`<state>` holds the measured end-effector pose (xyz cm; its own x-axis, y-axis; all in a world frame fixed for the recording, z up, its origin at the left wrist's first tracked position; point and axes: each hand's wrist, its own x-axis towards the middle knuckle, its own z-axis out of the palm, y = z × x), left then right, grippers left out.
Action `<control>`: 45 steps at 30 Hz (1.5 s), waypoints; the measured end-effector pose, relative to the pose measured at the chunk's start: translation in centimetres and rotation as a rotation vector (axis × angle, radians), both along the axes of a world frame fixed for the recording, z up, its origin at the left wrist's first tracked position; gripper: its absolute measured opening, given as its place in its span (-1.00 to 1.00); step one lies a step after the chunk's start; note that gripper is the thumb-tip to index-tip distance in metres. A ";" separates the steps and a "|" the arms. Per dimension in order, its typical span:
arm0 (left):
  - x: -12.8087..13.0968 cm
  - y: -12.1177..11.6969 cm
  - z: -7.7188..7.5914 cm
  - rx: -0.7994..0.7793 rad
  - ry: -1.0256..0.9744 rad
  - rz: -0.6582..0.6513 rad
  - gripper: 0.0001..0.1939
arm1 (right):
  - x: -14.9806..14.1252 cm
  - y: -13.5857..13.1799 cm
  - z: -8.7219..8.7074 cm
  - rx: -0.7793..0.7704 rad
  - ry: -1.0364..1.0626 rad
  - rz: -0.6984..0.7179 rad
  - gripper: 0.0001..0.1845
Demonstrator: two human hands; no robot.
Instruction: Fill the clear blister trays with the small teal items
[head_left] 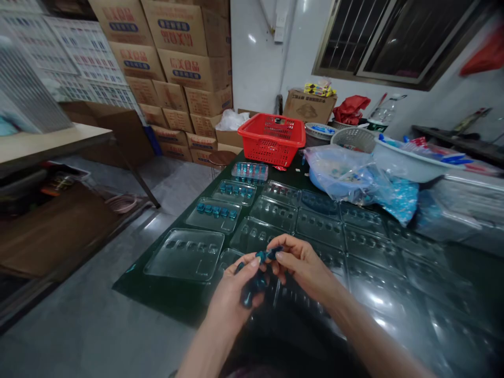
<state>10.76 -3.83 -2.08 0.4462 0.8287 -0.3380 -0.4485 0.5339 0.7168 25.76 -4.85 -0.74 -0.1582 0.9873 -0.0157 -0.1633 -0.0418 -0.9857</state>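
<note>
My left hand [238, 283] is curled around several small glossy teal-blue pieces [259, 283], some bulging below its fingers; their exact kind I cannot make out. Between thumb and fingertips of my right hand [305, 262] is a dark blue piece [274, 253], meeting a teal piece at the left thumb. Both hands are above a dark green table. Just left lies a clear plastic tray [181, 257] with bare recesses. Behind it, another clear tray [226, 224] bears a row of teal pieces [216, 211], as does the tray [234, 198] beyond.
More clear trays [318, 228] cover the table to the right. At the back stand a red basket [271, 149], a bag-covered blue basin [331, 184] and a white basin [409, 163]. Stacked cartons [185, 68] line the wall. A shelf table [51, 144] stands left across the floor.
</note>
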 end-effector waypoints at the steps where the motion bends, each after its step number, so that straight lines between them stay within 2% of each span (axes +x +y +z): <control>1: 0.0 0.0 -0.1 -0.006 0.001 0.006 -0.88 | 0.0 0.0 -0.1 -0.005 -0.011 0.005 -0.83; 10: -0.2 0.6 -0.5 -0.132 -0.061 -0.041 -0.70 | 0.4 0.2 -0.5 -0.080 -0.072 -0.096 -0.79; 14: -0.3 0.5 -0.4 -0.118 -0.036 -0.031 -0.69 | 0.3 0.2 -0.3 -0.109 -0.047 -0.054 -0.77; 17: -0.2 0.3 -0.4 -0.043 0.018 -0.009 -0.72 | -0.1 0.0 0.1 -0.106 -0.047 -0.005 -0.75; 23: -0.3 0.3 -0.8 0.039 0.194 0.027 -0.70 | -0.6 -0.1 -0.1 -0.138 -0.219 0.111 -0.79; 27: -0.8 0.3 -0.9 0.067 0.266 -0.010 -0.71 | -0.6 -0.1 -0.3 -0.158 -0.268 0.146 -0.82; 31: -1.2 0.3 -1.0 0.113 0.330 -0.013 -0.71 | -1.2 -0.2 -0.1 -0.087 -0.293 0.170 -0.90; 34: -1.4 0.2 -1.2 0.151 0.352 0.036 -0.70 | -1.7 -0.3 -0.2 -0.014 -0.371 0.106 -0.86; 37: -1.6 0.0 -1.4 0.172 0.364 0.032 -0.75 | -2.0 -0.4 -0.7 0.026 -0.444 0.052 -0.79; 41: -1.8 -0.3 -1.5 0.163 0.380 0.049 -0.79 | -2.2 -0.5 -1.2 0.034 -0.485 0.046 -0.78; 45: -1.8 -0.5 -1.6 0.131 0.410 0.103 -0.71 | -2.2 -0.6 -1.0 0.111 -0.605 0.056 -0.77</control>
<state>9.00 -4.36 -3.71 0.2096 0.9096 -0.3588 -0.1588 0.3937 0.9054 23.52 -5.50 -1.73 -0.2045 0.9787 -0.0167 0.4258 0.0736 -0.9018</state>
